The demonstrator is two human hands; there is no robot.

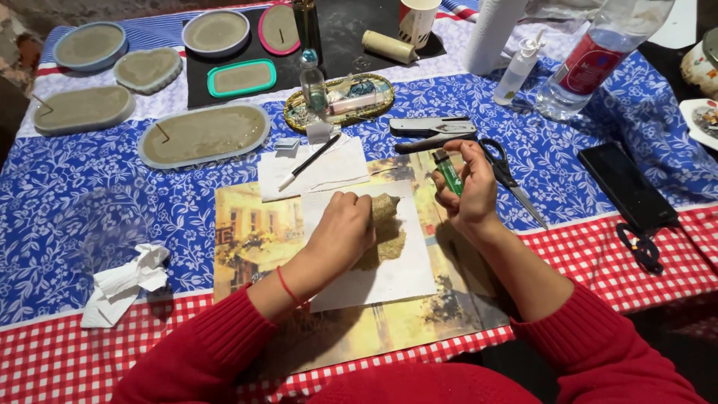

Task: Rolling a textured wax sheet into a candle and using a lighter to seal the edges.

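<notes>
Left hand (340,228) gripping tan cone (383,213), its tip pointing away beyond the fingers; right hand (467,183) pinching upright green tube (449,172), hovering just right.

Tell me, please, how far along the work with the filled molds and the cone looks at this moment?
Done: several molds, such as the long oval mold, already sit filled with greenish-brown paste. In hand: the left hand grips a paste cone on the white paper sheet, amid loose crumbs; the right hand holds a small green tube upright. Left: the cone looks rough, and the scissors lie unused.
</notes>
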